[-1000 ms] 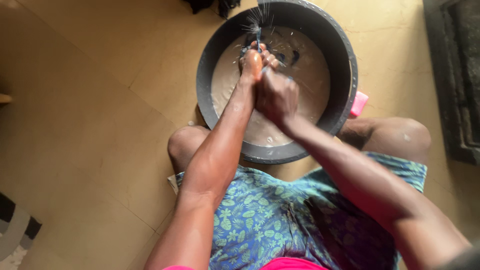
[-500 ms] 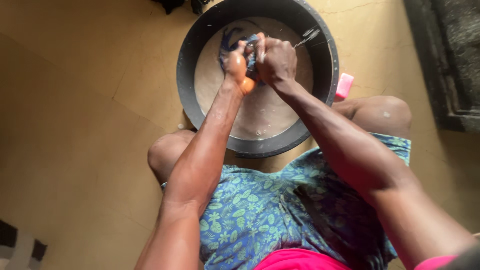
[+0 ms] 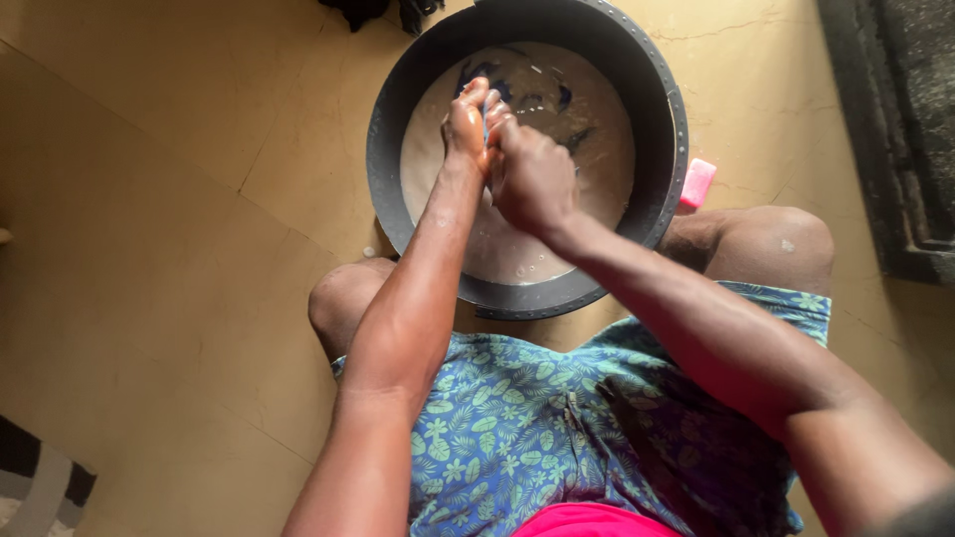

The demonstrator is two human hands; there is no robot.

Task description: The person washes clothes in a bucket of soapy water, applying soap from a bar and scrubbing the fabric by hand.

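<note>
Head view, looking straight down: I sit on a tan tiled floor (image 3: 179,199) with a round dark basin (image 3: 527,298) between my bare knees. The basin holds cloudy, pale water (image 3: 597,139) with a few bubbles.

My left hand (image 3: 466,124) and my right hand (image 3: 532,179) are pressed together over the middle of the basin. The fingers of both hands are curled tight and closed around a small piece of dark blue cloth (image 3: 485,124), of which only a thin strip shows between them. More of the dark blue cloth lies in the water just beyond my hands, towards the far rim.

A pink bar of soap (image 3: 696,183) lies on the floor, just beside the basin's right edge and near my right knee. I wear blue shorts with a green leaf print (image 3: 517,418). A dark mat (image 3: 900,139) lies at the right edge, a striped rug (image 3: 40,482) at the lower left corner.
</note>
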